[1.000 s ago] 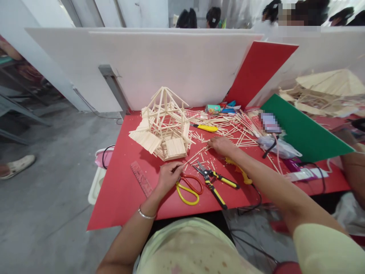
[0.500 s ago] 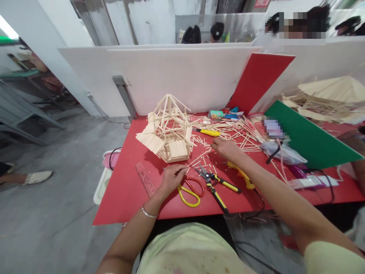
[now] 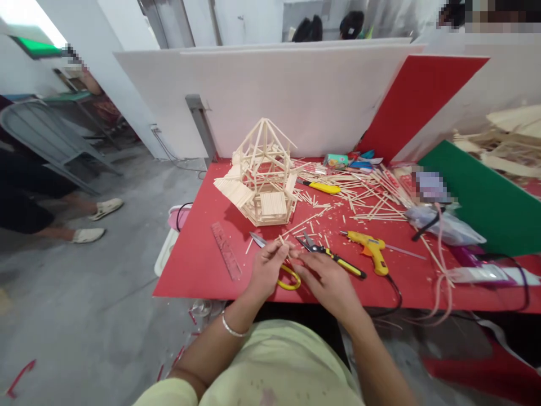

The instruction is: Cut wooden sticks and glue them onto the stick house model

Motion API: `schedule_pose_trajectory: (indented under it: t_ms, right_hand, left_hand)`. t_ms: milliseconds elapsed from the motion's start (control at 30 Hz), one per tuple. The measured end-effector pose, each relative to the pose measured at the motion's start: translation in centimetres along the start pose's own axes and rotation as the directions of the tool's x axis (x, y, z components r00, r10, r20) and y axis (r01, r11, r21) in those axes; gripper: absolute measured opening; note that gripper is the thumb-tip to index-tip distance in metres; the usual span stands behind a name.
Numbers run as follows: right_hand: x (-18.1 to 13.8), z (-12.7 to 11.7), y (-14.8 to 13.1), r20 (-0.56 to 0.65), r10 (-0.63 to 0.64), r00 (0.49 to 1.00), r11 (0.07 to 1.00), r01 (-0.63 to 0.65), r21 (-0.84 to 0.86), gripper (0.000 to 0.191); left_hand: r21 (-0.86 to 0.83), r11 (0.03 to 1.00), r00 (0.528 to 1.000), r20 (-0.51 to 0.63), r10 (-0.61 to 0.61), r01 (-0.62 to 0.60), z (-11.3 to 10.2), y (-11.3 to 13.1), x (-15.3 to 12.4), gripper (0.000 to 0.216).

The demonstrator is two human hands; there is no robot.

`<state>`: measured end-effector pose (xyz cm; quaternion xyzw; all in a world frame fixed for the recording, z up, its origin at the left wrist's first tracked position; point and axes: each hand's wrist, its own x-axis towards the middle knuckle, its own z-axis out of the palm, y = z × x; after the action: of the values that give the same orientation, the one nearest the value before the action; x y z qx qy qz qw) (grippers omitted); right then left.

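Note:
My left hand (image 3: pixel 269 269) is closed in a pinch, with the pale ends of short wooden sticks (image 3: pixel 281 240) showing at its fingertips. Close against it, my right hand (image 3: pixel 327 282) has bent fingers meeting the left fingertips; whatever is between them is too small to make out. Under both hands lie scissors (image 3: pixel 289 278) with a yellow handle loop, partly covered. Pruning shears (image 3: pixel 344 265) with black and yellow handles are partly hidden by my right hand. Beyond the hands stands a stick-built pavilion model (image 3: pixel 270 204) with an open roof frame.
A yellow glue gun (image 3: pixel 372 248) lies right on the red tabletop (image 3: pixel 190 276), its cord over the front edge. A clear ruler (image 3: pixel 226 251) is left. Behind are a yellow utility knife (image 3: pixel 323 187) and loose sticks (image 3: pixel 376 197). A green board (image 3: pixel 486 197) leans at right.
My right hand has come back from the loose sticks to meet my left hand, uncovering the glue gun. The view has shifted, and a person's legs show more at left.

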<state>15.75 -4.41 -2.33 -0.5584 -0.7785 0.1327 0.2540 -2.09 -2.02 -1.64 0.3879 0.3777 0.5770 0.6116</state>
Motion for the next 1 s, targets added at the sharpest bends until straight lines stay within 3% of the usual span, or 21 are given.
schedule_pose_trajectory:
  t_ms: [133, 267, 333, 467, 533, 633, 667, 733, 800, 833, 900, 967, 1000]
  right_hand:
    - [-1.7, -0.9, 2.7, 0.019, 0.231, 0.973, 0.887, -0.202, -0.416, 0.073]
    - [-1.2, -1.2, 3.3, 0.076, 0.346, 0.935, 0.808, -0.256, -0.531, 0.078]
    - [-0.5, -1.2, 3.4, 0.059, 0.366, 0.929, 0.850, -0.308, -0.427, 0.072]
    - [-0.6, -1.7, 3.9, -0.029, 0.424, 0.905, 0.905, -0.423, 0.035, 0.053]
    - [-1.6, -2.2, 3.7, -0.034, 0.420, 0.907, 0.897, -0.409, 0.167, 0.047]
    - [-3.4, -3.2, 2.0, -0.034, 0.346, 0.938, 0.887, -0.315, 0.338, 0.051]
    - [-3.9, -3.5, 1.1, -0.024, 0.302, 0.953, 0.860, -0.261, 0.438, 0.056]
    - [-4.6, -3.7, -0.9, 0.036, 0.169, 0.985, 0.643, -0.138, 0.753, 0.066]
    - [-4.8, -3.6, -2.9, 0.098, 0.041, 0.994, 0.448, -0.106, 0.888, 0.068]
    - [-4.7, -3.3, -3.8, 0.117, -0.002, 0.993, 0.419, -0.106, 0.902, 0.065]
    - [-4.5, -2.4, -5.0, 0.111, -0.040, 0.993, 0.482, -0.078, 0.873, 0.048]
    - [-4.3, -1.3, -5.6, 0.029, -0.037, 0.999, 0.633, 0.001, 0.774, 0.037]
    - [-4.3, -0.7, -5.7, -0.033, -0.035, 0.999, 0.709, 0.048, 0.703, 0.041]
  left_hand:
    - [-0.058, 0.998, 1.000, -0.002, -0.009, 0.009, -0.3, 1.0, -0.9, 0.035]
    - [-0.117, 0.993, 1.000, 0.004, 0.027, -0.026, 0.4, 2.3, -1.9, 0.040]
    - [-0.131, 0.990, 0.999, -0.016, 0.050, -0.051, 0.6, 3.0, -2.6, 0.039]
    - [-0.137, 0.988, 0.994, -0.086, 0.062, -0.073, 0.4, 4.0, -4.1, 0.039]
    - [-0.125, 0.988, 0.988, -0.137, 0.072, -0.089, 0.2, 4.2, -4.8, 0.041]
    - [-0.099, 0.989, 0.981, -0.171, 0.087, -0.105, 0.0, 4.3, -5.4, 0.043]
    - [-0.093, 0.990, 0.982, -0.164, 0.090, -0.106, 0.0, 4.3, -5.5, 0.043]
    - [-0.083, 0.991, 0.986, -0.136, 0.095, -0.107, 0.0, 4.5, -5.2, 0.044]
    - [-0.068, 0.992, 0.989, -0.113, 0.099, -0.107, -0.1, 4.6, -4.7, 0.044]
    - [-0.056, 0.992, 0.988, -0.111, 0.106, -0.113, -0.2, 4.7, -4.5, 0.043]
    - [-0.018, 0.990, 0.984, -0.118, 0.135, -0.138, -0.5, 4.9, -4.0, 0.042]
    - [0.044, 0.982, 0.975, -0.121, 0.185, -0.181, -1.0, 5.0, -3.9, 0.040]
    - [0.088, 0.975, 0.970, -0.116, 0.213, -0.204, -1.2, 5.1, -3.9, 0.038]
